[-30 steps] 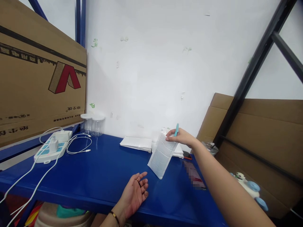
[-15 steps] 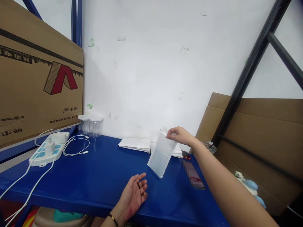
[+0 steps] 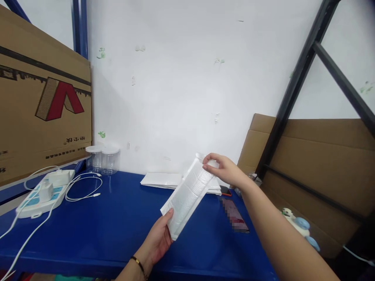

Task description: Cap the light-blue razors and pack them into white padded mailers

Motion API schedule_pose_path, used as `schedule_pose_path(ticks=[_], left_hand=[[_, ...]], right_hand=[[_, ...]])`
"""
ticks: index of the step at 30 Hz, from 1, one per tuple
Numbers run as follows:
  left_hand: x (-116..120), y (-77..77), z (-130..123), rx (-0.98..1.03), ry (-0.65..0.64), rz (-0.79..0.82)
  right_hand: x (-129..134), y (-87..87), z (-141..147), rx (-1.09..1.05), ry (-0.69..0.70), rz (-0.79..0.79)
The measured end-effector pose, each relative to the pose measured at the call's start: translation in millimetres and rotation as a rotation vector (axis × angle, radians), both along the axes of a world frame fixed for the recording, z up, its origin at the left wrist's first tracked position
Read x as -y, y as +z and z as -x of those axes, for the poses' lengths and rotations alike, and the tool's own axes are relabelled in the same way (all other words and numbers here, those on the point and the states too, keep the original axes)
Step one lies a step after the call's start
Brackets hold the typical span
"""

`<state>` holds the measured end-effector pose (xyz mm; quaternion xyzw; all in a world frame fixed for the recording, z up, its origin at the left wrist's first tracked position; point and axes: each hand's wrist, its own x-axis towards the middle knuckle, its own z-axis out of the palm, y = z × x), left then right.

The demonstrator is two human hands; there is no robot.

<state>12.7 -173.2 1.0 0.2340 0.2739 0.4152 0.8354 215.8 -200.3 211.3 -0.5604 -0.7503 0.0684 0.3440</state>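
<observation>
A white padded envelope (image 3: pixel 189 193) is held tilted above the blue table (image 3: pixel 117 230). My left hand (image 3: pixel 160 239) grips its lower end, the thumb on the face and the fingers behind. At the upper right corner my right hand (image 3: pixel 221 168) pinches the envelope between thumb and fingers. Behind it, a flat white stack (image 3: pixel 160 179) lies against the wall, with more white packets (image 3: pixel 214 188) to its right. A pink pixelated packet (image 3: pixel 235 216) rests on the table below my right forearm.
On the left are a white power strip (image 3: pixel 43 195) with cables and two clear lidded jars (image 3: pixel 109 160). A phone (image 3: pixel 225 191) lies at the back right. Cardboard (image 3: pixel 322 164), a dark metal frame (image 3: pixel 293 89) and a panda toy (image 3: pixel 299 224) stand at the right.
My left hand has risen and closed on the envelope's lower end. The envelope has turned to show its bubbled face and shifted toward my left hand. The view has turned slightly right.
</observation>
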Motion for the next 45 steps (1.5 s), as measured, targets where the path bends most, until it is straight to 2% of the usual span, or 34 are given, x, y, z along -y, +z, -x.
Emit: schedule_pose_path(ticks=[3, 5, 9, 11, 14, 17, 19, 23, 26, 30, 32, 35, 36, 37, 39, 40, 42, 45], left_hand=[[-10, 5.5, 8, -0.073, 0.021, 0.169], [-19, 9.6, 16, -0.044, -0.045, 0.229], [-40, 16.0, 28, -0.041, -0.275, 0.323], [-51, 17.3, 31, 0.027, -0.403, 0.381], [-72, 17.1, 29, 0.165, -0.541, 0.399], [-95, 13.6, 24, 0.218, -0.516, 0.300], [-108, 8.5, 21, 0.216, -0.429, 0.222], [-125, -6.2, 17, 0.139, -0.252, 0.207], [-128, -14.3, 14, 0.058, -0.160, 0.203], [-130, -16.3, 13, 0.032, -0.102, 0.212], [-132, -15.7, 14, 0.023, -0.054, 0.219], [-134, -15.1, 14, 0.000, 0.013, 0.231], [-134, -14.9, 14, -0.006, 0.025, 0.234], [-134, -14.7, 14, -0.012, 0.034, 0.237], [-133, -13.8, 13, -0.021, 0.045, 0.238], [-133, -13.2, 13, -0.026, 0.054, 0.236], [-132, -11.7, 14, -0.032, 0.080, 0.230], [-131, -10.0, 14, -0.015, 0.116, 0.218]], right_hand=[[3, -11.4, -5, -0.150, 0.202, -0.020], [2, -18.7, -8, -0.097, 0.297, -0.075], [-5, -35.0, -10, 0.069, 0.272, -0.209], [-10, -43.6, -10, 0.069, 0.288, -0.145], [-23, -56.1, -15, 0.034, 0.300, 0.042], [-47, -71.1, -37, -0.087, 0.160, 0.049], [-69, -84.8, -62, -0.228, 0.011, -0.009], [-113, -122.8, -119, -0.487, -0.181, 0.038], [-136, -152.7, -150, -0.365, -0.393, 0.194], [-155, -177.5, -163, -0.227, -0.555, 0.222], [-161, -181.4, -157, -0.162, -0.664, 0.186], [-166, -180.1, -126, 0.069, -0.764, 0.001], [-166, -179.0, -109, 0.189, -0.722, -0.080], [-167, -178.2, -90, 0.276, -0.608, -0.125], [-167, -178.4, -48, 0.410, -0.279, -0.111], [-168, -179.5, -28, 0.463, -0.164, -0.097], [-172, -183.3, 5, 0.546, -0.053, -0.104], [-182, -189.3, 31, 0.673, -0.017, -0.133]])
